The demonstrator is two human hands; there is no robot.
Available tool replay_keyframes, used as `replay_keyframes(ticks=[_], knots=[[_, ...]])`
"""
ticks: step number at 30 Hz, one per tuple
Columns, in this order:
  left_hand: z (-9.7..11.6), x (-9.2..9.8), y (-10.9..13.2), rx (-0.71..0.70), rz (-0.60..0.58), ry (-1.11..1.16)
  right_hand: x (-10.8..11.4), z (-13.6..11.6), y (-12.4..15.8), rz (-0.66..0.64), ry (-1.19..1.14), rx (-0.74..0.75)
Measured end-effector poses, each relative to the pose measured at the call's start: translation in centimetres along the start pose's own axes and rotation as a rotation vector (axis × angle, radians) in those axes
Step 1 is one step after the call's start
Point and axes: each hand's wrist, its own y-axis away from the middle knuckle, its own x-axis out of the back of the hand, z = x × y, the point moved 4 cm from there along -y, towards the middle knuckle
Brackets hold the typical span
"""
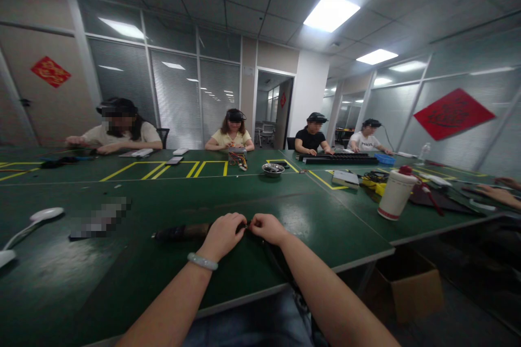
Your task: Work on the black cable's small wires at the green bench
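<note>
My left hand (225, 236), with a pale bangle at the wrist, rests on the right part of a dark, elongated tool-like object (183, 232) lying on the green table (154, 265). Its fingers are closed round the object's dark end. Close beside it, my right hand (268, 229) is closed, thumb and fingers pinched at a small piece between the two hands, too small to make out. A dark cable (277, 261) runs from under my right hand toward the table's front edge.
A metal bowl (273, 169) stands ahead, and a white tumbler (396, 194) at the right. A white lamp-like item (46, 214) and a blurred flat object (100, 219) lie left. An open cardboard box (417, 287) is below the table. Several people sit around it.
</note>
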Motion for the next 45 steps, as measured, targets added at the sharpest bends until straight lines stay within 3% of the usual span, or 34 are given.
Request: replay_keyframes(ticks=[45], knots=[[0.10,0.05,0.03,0.026,-0.047,-0.041,0.07,-0.42,0.04,0.011,0.038,0.023]])
